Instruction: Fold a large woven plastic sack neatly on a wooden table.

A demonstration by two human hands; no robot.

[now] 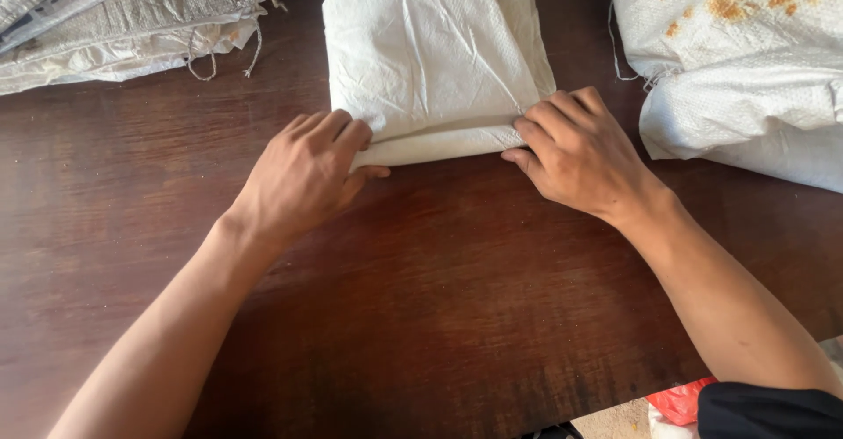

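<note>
A folded white woven sack point(435, 57) lies on the dark wooden table point(421, 298), its near folded edge facing me. My left hand point(303, 176) grips the near left corner of the sack, fingers on top and thumb under the edge. My right hand point(580, 154) pinches the near right corner the same way. Both forearms reach in from the bottom of the view.
A pile of greyish woven sacks point(123, 17) with loose threads sits at the back left. A white sack with orange stains point(738, 53) lies at the right. Something red point(680, 401) shows below the table's near edge at the bottom right.
</note>
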